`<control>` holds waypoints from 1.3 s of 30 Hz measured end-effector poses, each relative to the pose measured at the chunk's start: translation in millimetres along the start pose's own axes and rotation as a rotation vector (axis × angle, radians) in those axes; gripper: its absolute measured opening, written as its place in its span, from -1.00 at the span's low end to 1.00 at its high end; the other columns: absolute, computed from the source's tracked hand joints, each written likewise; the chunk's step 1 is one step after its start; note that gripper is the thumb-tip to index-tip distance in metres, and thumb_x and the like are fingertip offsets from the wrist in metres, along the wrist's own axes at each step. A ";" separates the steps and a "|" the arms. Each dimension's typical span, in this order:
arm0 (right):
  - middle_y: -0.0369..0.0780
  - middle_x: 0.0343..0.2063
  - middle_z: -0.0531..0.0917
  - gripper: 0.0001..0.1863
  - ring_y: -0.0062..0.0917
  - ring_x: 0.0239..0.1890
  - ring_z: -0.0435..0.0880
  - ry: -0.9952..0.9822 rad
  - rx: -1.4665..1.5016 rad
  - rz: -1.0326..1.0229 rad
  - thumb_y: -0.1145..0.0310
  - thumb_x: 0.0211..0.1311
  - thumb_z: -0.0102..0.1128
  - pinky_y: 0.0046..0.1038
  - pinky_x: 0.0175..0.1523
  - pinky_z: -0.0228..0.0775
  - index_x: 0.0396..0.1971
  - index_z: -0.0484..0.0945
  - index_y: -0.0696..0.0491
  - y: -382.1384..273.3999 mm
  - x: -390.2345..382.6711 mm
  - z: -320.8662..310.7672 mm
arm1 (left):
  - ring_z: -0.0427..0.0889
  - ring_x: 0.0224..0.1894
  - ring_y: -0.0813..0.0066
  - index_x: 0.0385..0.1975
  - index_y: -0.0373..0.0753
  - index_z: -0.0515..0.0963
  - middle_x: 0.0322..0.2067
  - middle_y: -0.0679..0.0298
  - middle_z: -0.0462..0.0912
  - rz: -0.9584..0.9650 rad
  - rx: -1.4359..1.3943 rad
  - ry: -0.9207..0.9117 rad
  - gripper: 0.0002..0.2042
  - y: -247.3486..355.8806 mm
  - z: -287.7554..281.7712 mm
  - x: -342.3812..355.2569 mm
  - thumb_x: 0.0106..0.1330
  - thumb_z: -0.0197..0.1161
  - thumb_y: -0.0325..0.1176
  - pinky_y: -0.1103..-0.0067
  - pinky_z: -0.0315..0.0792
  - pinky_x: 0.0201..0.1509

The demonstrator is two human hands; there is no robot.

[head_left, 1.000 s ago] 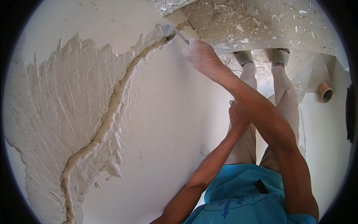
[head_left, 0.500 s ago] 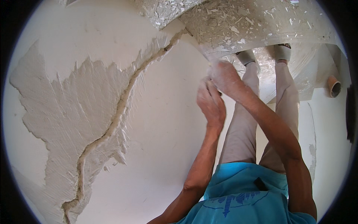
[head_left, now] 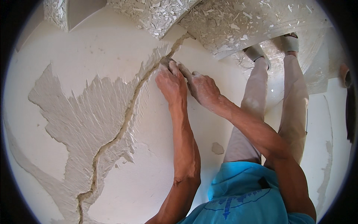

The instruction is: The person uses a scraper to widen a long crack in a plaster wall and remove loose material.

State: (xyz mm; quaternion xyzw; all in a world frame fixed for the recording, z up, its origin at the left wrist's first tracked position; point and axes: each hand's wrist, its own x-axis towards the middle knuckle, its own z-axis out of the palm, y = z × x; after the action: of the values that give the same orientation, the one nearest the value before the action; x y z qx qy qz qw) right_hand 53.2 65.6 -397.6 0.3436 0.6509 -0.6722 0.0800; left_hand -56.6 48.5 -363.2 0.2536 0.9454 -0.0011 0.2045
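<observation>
A long jagged crack (head_left: 126,115) runs up the white wall (head_left: 201,149), bordered by scraped, rough plaster (head_left: 89,119). My left hand (head_left: 170,80) is closed on a grey, dusty tool (head_left: 167,61) at the upper part of the crack. My right hand (head_left: 201,89), white with dust, is closed on the same tool just right of the left hand, its thumb toward the crack. The tool's exact shape is mostly hidden by my fingers; it looks like a flat scraper.
Debris-strewn steps (head_left: 231,30) lie at the top, with white flakes on them. My legs, in pale trousers and sandals, stand at the right. An orange pipe end (head_left: 345,74) sits at the far right. A small grey patch (head_left: 217,148) marks the lower wall.
My left hand has risen from beside my right forearm to the crack. My right hand moved down, then left to join it, bringing the tool lower along the crack. The view has shifted slightly.
</observation>
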 end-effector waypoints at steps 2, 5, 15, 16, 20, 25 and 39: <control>0.09 -0.40 0.66 -0.61 0.02 -0.31 0.70 0.020 0.049 0.051 0.49 0.29 -0.05 -0.05 -0.22 0.55 0.13 0.36 0.18 -1.3 4.8 4.4 | 0.57 -0.61 0.01 -0.47 -0.49 0.50 -0.63 -0.11 0.56 0.013 -0.001 0.026 -0.70 2.6 2.6 2.2 0.40 0.11 -0.33 0.22 0.39 -0.45; 0.13 -0.41 0.66 -0.81 0.05 -0.29 0.69 -0.080 0.095 0.116 0.47 0.31 -0.05 -0.04 -0.22 0.54 -0.15 0.39 0.24 0.9 12.3 4.1 | 0.57 -0.49 -0.16 -0.47 -0.48 0.51 -0.56 -0.18 0.56 0.017 0.115 0.065 -0.72 10.7 4.3 3.2 0.38 0.09 -0.36 0.16 0.39 -0.36; 0.11 -0.49 0.65 -0.86 0.03 -0.32 0.69 -0.100 0.083 0.082 0.42 0.32 0.00 -0.05 -0.24 0.55 -0.31 0.39 0.20 11.9 19.5 9.1 | 0.58 -0.48 -0.17 -0.50 -0.46 0.49 -0.56 -0.18 0.56 -0.002 0.170 0.086 -0.72 14.0 12.2 -1.2 0.40 0.08 -0.37 0.17 0.39 -0.37; 0.11 -0.49 0.65 -0.86 0.03 -0.32 0.70 -0.095 0.080 0.079 0.42 0.32 0.00 -0.05 -0.24 0.55 -0.31 0.39 0.20 12.9 19.3 9.8 | 0.57 -0.50 -0.16 -0.50 -0.45 0.48 -0.56 -0.18 0.56 -0.002 0.183 0.092 -0.72 13.2 13.9 -1.8 0.41 0.08 -0.38 0.18 0.39 -0.39; 0.09 -0.50 0.65 -0.86 0.01 -0.32 0.70 -0.080 0.073 0.066 0.41 0.32 0.02 -0.07 -0.24 0.56 -0.30 0.40 0.19 18.0 21.4 12.8 | 0.56 -0.55 -0.13 -0.51 -0.45 0.46 -0.60 -0.17 0.55 0.032 0.162 0.116 -0.72 8.3 20.7 -2.4 0.42 0.06 -0.39 0.21 0.38 -0.45; 0.08 -0.45 0.66 -0.87 0.00 -0.30 0.70 -0.114 0.054 0.047 0.40 0.31 0.04 -0.08 -0.24 0.56 -0.28 0.41 0.16 20.9 24.4 13.0 | 0.56 -0.56 -0.13 -0.54 -0.47 0.48 -0.63 -0.16 0.54 0.035 0.215 0.116 -0.70 7.1 23.7 -2.3 0.42 0.05 -0.41 0.20 0.37 -0.47; 0.05 -0.33 0.68 -0.83 -0.01 -0.16 0.68 -0.110 0.086 0.085 0.37 0.32 0.05 -0.09 -0.12 0.55 -0.25 0.49 0.17 27.9 53.1 9.9 | 0.59 -0.45 -0.18 -0.59 -0.47 0.55 -0.57 -0.18 0.58 0.061 0.208 0.186 -0.71 1.8 48.7 31.0 0.32 0.12 -0.41 0.12 0.40 -0.36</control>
State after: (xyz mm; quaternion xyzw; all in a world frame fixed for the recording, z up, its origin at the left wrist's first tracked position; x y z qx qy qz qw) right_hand 25.2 70.5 -451.3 0.3365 0.6010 -0.7133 0.1292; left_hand -61.3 59.7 -419.6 0.3013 0.9469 -0.0694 0.0883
